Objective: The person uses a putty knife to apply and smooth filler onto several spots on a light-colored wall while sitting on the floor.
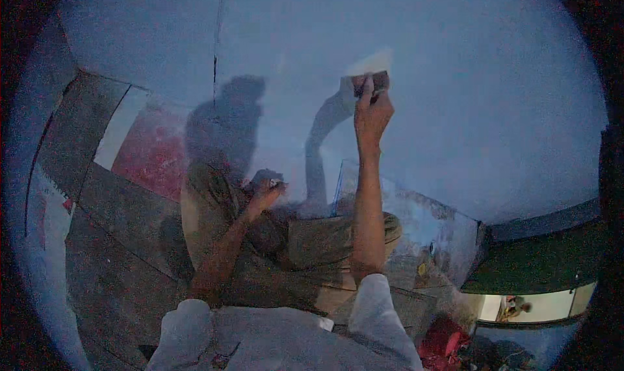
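My right hand (pixel 372 114) is raised against a pale blue wall (pixel 468 98), its fingers closed on a small flat brown block (pixel 379 79) pressed to or held just off the surface. A whitish patch (pixel 374 62) shows right above the block; whether it is part of the tool or on the wall I cannot tell. Lower down, beside my bent knee, my left hand (pixel 263 198) is closed around a small dark object (pixel 268 178), too dim to name.
A wall seam (pixel 216 78) runs down left of centre. A reddish panel (pixel 153 146) stands at the left beside grey slabs (pixel 123 215). At the lower right are a dark green overhang (pixel 533 260), a lit opening (pixel 552 306) and a red cloth-like heap (pixel 444 345).
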